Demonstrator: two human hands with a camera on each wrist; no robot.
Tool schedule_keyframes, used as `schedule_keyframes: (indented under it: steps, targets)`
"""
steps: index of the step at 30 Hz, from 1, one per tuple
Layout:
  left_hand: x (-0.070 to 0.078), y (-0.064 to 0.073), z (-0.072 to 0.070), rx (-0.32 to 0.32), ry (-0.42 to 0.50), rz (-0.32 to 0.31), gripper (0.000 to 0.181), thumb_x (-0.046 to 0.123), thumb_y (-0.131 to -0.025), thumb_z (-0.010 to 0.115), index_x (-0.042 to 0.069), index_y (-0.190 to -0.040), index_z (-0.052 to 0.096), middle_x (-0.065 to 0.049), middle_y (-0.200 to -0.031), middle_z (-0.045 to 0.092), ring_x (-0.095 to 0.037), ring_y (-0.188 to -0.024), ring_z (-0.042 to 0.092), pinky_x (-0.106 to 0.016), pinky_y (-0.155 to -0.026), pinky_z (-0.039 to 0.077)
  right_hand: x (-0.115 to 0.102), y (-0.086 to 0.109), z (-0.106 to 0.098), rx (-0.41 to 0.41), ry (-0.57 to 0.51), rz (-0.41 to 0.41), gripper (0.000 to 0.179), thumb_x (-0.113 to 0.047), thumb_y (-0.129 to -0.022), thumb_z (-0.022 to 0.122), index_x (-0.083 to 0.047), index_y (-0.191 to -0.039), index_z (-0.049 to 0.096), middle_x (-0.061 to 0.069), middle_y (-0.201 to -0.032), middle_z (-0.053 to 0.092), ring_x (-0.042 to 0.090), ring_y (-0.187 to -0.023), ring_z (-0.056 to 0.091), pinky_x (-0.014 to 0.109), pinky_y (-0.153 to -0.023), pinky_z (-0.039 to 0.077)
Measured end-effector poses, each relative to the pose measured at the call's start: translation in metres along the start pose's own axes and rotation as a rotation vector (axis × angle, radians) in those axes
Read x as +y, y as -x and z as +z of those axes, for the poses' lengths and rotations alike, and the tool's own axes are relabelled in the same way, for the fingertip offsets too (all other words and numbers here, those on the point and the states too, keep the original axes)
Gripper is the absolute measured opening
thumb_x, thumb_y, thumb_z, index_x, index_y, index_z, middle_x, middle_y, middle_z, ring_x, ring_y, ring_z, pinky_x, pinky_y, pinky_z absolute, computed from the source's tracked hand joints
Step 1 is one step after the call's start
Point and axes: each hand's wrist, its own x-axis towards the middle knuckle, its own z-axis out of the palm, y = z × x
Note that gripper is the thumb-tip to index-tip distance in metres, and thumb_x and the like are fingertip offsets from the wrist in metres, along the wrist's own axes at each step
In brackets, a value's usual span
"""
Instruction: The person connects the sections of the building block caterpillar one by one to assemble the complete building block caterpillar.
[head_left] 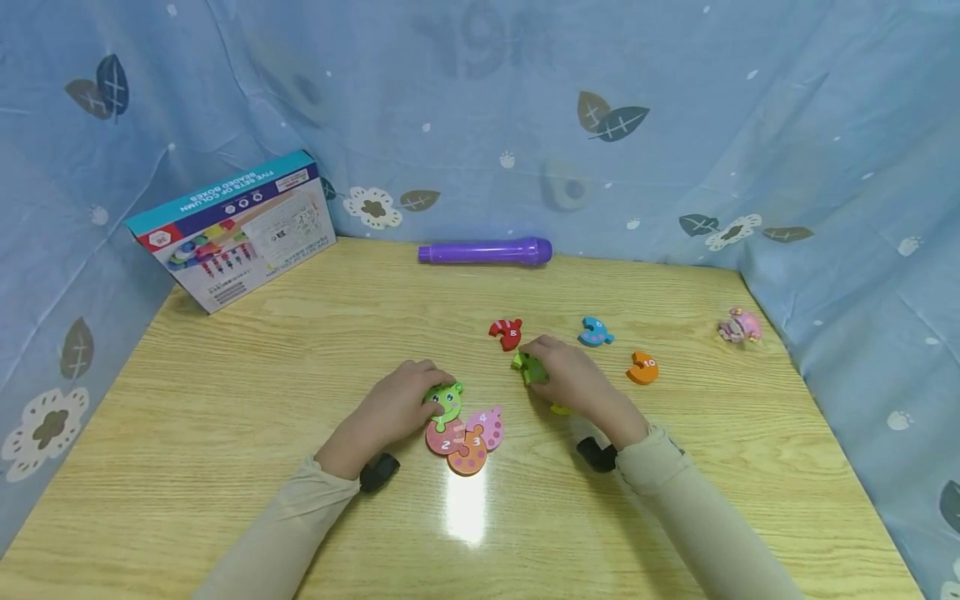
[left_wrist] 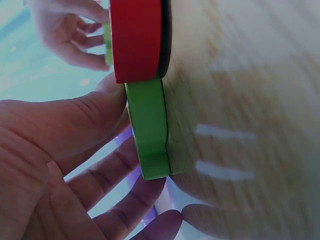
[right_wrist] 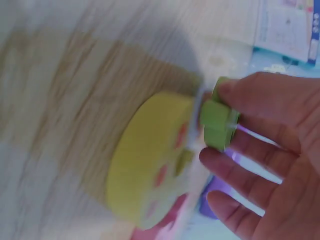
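My left hand (head_left: 397, 402) holds a green puzzle piece with a smiling face (head_left: 447, 403), thumb on top and fingers round its far edge. Joined below that face are a red piece numbered 2 (head_left: 444, 439), an orange piece numbered 3 (head_left: 467, 460) and a pink piece numbered 4 (head_left: 491, 427). To their right, my right hand (head_left: 573, 379) pinches another green puzzle piece (right_wrist: 217, 122) between thumb and fingers, raised off the table in the right wrist view. A yellow puzzle piece (right_wrist: 145, 160) lies under this hand, mostly hidden in the head view.
Beyond my right hand lie a red piece numbered 8 (head_left: 508, 334), a blue piece (head_left: 596, 332) and an orange piece numbered 10 (head_left: 642, 368). A purple microphone-shaped toy (head_left: 485, 252) lies along the back edge. A box (head_left: 247, 233) stands back left, a small pink figurine (head_left: 741, 326) far right.
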Motion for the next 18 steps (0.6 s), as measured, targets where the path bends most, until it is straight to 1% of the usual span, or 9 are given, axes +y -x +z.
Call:
schedule_keyframes:
  steps: [6, 8, 13, 18]
  targets:
    - [-0.001, 0.0, 0.0, -0.004, -0.005, 0.002, 0.036, 0.016, -0.081, 0.07, 0.014, -0.116, 0.064, -0.001, -0.11, 0.059, -0.019, -0.1, 0.051, -0.034, -0.085, 0.044, -0.016, 0.008, 0.003, 0.023, 0.006, -0.19, 0.049, -0.011, -0.073, 0.076, -0.004, -0.119, 0.059, 0.007, -0.115, 0.06, 0.021, -0.101, 0.058, 0.034, -0.085, 0.049]
    - [-0.001, 0.0, 0.0, -0.004, -0.005, 0.006, 0.035, 0.016, -0.081, 0.07, 0.014, -0.116, 0.064, -0.001, -0.11, 0.059, -0.02, -0.1, 0.052, -0.034, -0.085, 0.044, -0.022, 0.011, 0.004, 0.02, 0.012, -0.233, 0.048, -0.012, -0.073, 0.077, -0.005, -0.118, 0.06, 0.007, -0.114, 0.06, 0.021, -0.101, 0.059, 0.035, -0.084, 0.049]
    - [-0.001, 0.0, -0.001, -0.01, -0.008, 0.003, 0.035, 0.016, -0.081, 0.07, 0.013, -0.116, 0.064, -0.001, -0.111, 0.059, -0.02, -0.101, 0.052, -0.034, -0.086, 0.044, -0.031, 0.015, 0.008, -0.012, -0.005, -0.26, 0.049, -0.015, -0.074, 0.077, -0.005, -0.119, 0.06, 0.008, -0.114, 0.06, 0.022, -0.1, 0.058, 0.037, -0.086, 0.048]
    - [0.0, 0.0, -0.002, -0.015, -0.003, -0.006, 0.035, 0.016, -0.082, 0.07, 0.013, -0.117, 0.064, -0.001, -0.112, 0.059, -0.02, -0.102, 0.051, -0.034, -0.086, 0.044, -0.033, 0.017, 0.012, -0.004, 0.002, -0.286, 0.05, -0.015, -0.071, 0.08, -0.006, -0.116, 0.062, 0.008, -0.111, 0.06, 0.023, -0.1, 0.057, 0.04, -0.084, 0.048]
